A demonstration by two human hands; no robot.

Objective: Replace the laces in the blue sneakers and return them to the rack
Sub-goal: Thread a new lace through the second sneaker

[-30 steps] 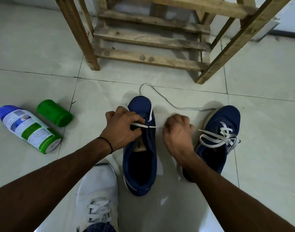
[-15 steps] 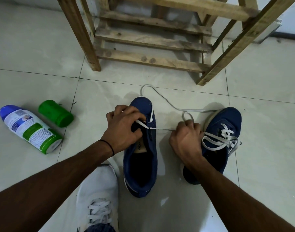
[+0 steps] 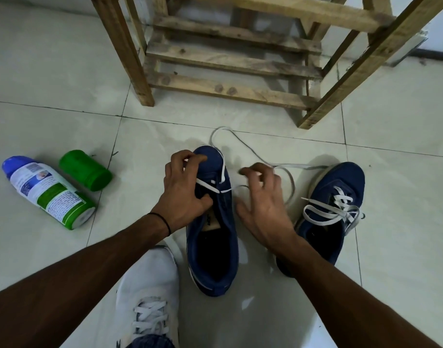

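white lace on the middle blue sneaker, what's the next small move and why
Probably the right hand should pinch the white lace and draw its slack through. Only the lowest eyelets of the middle sneaker are threaded, a long loop lies loose on the floor, and the left hand holds the sneaker's front.

We grip the middle sneaker [image 3: 213, 247] with our left hand [image 3: 182, 192], laced sneaker [image 3: 333, 214] right of that grip, lace [image 3: 303, 167] looping beyond it, bottle [image 3: 49, 194] and cap [image 3: 84, 170] well left, rack [image 3: 230, 59] behind, our own shoe [image 3: 150, 292] nearer us.
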